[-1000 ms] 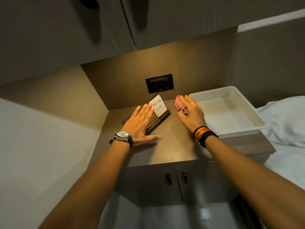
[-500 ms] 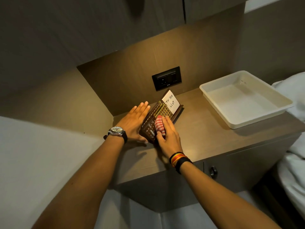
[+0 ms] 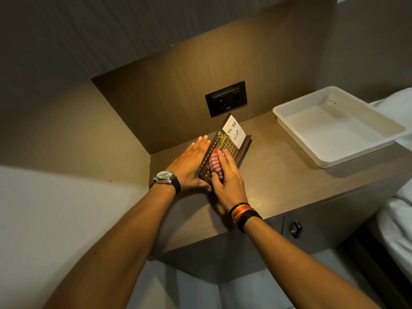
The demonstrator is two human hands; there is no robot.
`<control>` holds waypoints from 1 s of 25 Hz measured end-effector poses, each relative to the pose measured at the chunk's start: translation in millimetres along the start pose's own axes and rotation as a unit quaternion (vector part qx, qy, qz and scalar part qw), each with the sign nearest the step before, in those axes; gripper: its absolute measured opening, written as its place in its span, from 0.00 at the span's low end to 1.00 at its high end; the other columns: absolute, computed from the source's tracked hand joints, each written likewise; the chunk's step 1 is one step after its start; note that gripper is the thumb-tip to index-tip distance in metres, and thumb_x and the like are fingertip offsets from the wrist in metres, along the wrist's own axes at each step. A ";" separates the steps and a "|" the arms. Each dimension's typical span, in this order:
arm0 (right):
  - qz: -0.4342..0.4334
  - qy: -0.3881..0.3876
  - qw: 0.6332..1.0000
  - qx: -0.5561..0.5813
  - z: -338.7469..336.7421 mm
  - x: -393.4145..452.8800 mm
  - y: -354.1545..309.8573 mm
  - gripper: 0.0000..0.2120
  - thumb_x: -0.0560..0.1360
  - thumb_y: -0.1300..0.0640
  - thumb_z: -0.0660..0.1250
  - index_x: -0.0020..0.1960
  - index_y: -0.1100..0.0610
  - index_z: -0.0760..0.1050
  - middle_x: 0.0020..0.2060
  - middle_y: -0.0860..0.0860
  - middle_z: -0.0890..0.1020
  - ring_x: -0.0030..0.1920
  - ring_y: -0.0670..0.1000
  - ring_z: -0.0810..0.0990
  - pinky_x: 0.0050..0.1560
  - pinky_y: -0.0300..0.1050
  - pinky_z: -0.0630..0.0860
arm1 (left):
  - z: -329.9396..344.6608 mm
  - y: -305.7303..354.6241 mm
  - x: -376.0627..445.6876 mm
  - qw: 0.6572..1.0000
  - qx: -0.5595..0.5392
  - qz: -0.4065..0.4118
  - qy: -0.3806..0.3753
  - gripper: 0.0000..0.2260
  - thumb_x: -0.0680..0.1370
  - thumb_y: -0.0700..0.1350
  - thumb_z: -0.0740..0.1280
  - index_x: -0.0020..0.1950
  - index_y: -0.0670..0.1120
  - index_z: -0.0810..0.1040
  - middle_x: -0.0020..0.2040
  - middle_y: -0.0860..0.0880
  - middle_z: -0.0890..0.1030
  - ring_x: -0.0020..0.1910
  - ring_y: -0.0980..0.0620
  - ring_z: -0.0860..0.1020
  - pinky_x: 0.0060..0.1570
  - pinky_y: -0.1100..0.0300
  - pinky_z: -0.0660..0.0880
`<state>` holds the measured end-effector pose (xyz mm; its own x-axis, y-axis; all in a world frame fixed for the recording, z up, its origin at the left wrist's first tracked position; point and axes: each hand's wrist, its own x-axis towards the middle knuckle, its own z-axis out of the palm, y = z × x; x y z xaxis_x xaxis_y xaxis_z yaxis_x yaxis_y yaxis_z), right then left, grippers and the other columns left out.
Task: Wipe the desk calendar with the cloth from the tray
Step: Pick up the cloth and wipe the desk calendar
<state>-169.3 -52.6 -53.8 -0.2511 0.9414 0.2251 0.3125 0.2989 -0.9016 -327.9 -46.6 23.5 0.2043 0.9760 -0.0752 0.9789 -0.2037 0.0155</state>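
Wiping: right hand (image 3: 226, 175) presses the bunched red-checked cloth (image 3: 215, 162) flat under its fingers, on the near half of the desk calendar (image 3: 225, 147).
Just changed: a second ago the cloth was in the air beside the tray (image 3: 296, 139); now it is on the calendar face, so wiping has begun.
Bracing: left hand (image 3: 189, 162) lies spread flat, touching the calendar's left edge.
Unwiped: grid and "To Do List" card beyond the fingertips.
Long axis: runs from the grip away and rightward toward the wall socket (image 3: 226, 98); face tilted up.

Silver wristwatch (image 3: 166, 176), black strap; striped wristbands (image 3: 242, 212).
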 end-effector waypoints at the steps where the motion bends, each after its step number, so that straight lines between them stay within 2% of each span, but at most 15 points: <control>1: -0.008 0.003 1.000 -0.002 0.8 0.6 -3.5 0.31 0.80 0.55 0.63 0.81 0.49 0.58 0.80 0.50 0.60 0.79 0.52 0.60 0.76 0.53 0.65 | 1.5 0.5 0.2 1.000 -0.004 0.000 0.003 0.63 0.64 0.61 0.81 0.82 0.42 0.42 0.84 0.41 0.43 0.82 0.46 0.41 0.81 0.49 0.45; 3: -0.058 -0.016 0.998 -0.018 0.1 -11.7 -3.1 0.32 0.79 0.57 0.63 0.80 0.49 0.58 0.80 0.48 0.61 0.80 0.50 0.59 0.78 0.50 0.61 | 4.5 0.1 -0.1 1.000 -0.019 0.001 0.010 0.60 0.65 0.56 0.81 0.82 0.41 0.43 0.84 0.40 0.44 0.82 0.45 0.42 0.81 0.46 0.48; 6: -0.116 -0.080 0.989 -0.052 -10.1 -42.7 18.0 0.33 0.78 0.59 0.63 0.81 0.48 0.57 0.80 0.47 0.59 0.80 0.49 0.58 0.78 0.49 0.60 | 6.7 0.8 -3.3 0.999 -0.039 0.003 0.013 0.61 0.66 0.59 0.80 0.82 0.40 0.43 0.83 0.39 0.44 0.82 0.45 0.41 0.81 0.47 0.47; 9: -0.058 -0.019 0.997 -0.046 -13.8 -12.9 19.3 0.31 0.79 0.60 0.62 0.80 0.50 0.59 0.79 0.49 0.62 0.79 0.51 0.61 0.77 0.54 0.64 | 5.4 7.0 -0.4 0.999 -0.045 0.003 0.014 0.65 0.62 0.63 0.81 0.82 0.41 0.42 0.83 0.42 0.43 0.82 0.47 0.40 0.80 0.52 0.43; 11: -0.030 0.007 0.999 -0.020 -9.9 -0.1 4.2 0.31 0.78 0.61 0.62 0.80 0.51 0.60 0.79 0.50 0.63 0.79 0.50 0.60 0.77 0.53 0.63 | 6.9 11.0 1.3 0.999 -0.045 -0.002 0.014 0.63 0.63 0.60 0.81 0.82 0.41 0.43 0.83 0.41 0.43 0.82 0.46 0.41 0.81 0.49 0.45; 14: -0.092 -0.050 0.994 -0.032 -4.9 -36.6 8.7 0.33 0.78 0.62 0.62 0.81 0.51 0.58 0.80 0.48 0.60 0.81 0.49 0.56 0.79 0.47 0.56 | 10.1 6.3 1.1 0.999 -0.048 0.001 0.021 0.61 0.66 0.57 0.81 0.82 0.39 0.43 0.83 0.39 0.44 0.82 0.45 0.41 0.80 0.45 0.49; 16: -0.120 -0.067 0.989 -0.053 -15.4 -47.0 25.2 0.33 0.78 0.61 0.62 0.81 0.50 0.57 0.80 0.48 0.60 0.80 0.50 0.57 0.79 0.50 0.57 | 9.6 8.5 0.2 0.999 -0.041 0.002 0.017 0.63 0.64 0.61 0.81 0.82 0.39 0.42 0.83 0.39 0.43 0.81 0.45 0.40 0.81 0.47 0.46; 18: -0.080 -0.032 0.995 -0.057 -17.6 -18.0 29.0 0.31 0.79 0.60 0.61 0.80 0.51 0.58 0.79 0.50 0.62 0.79 0.51 0.61 0.78 0.54 0.62 | 7.1 10.8 1.4 0.999 -0.036 0.002 0.011 0.68 0.60 0.65 0.81 0.82 0.40 0.41 0.83 0.40 0.43 0.82 0.45 0.40 0.80 0.51 0.44; 21: 0.001 -0.004 1.000 -0.012 -13.2 4.6 19.0 0.31 0.80 0.60 0.60 0.81 0.51 0.57 0.79 0.51 0.62 0.78 0.51 0.62 0.76 0.53 0.65 | 6.5 14.2 2.4 0.999 -0.037 -0.010 0.011 0.67 0.60 0.68 0.79 0.82 0.40 0.41 0.83 0.39 0.44 0.82 0.45 0.42 0.81 0.49 0.47; 25: -0.057 -0.051 0.997 -0.019 -13.5 -42.7 26.2 0.31 0.80 0.60 0.60 0.81 0.50 0.56 0.80 0.50 0.61 0.78 0.50 0.62 0.76 0.49 0.65 | 8.7 14.1 1.8 0.998 -0.051 -0.014 0.018 0.64 0.63 0.66 0.79 0.82 0.40 0.43 0.83 0.39 0.46 0.82 0.45 0.43 0.81 0.48 0.49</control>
<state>-138.0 -82.8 -82.1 -0.3784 0.8810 0.2841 0.3109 0.4101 -0.8574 -313.8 -48.4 14.9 0.1743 0.9838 -0.0415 0.9789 -0.1685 0.1160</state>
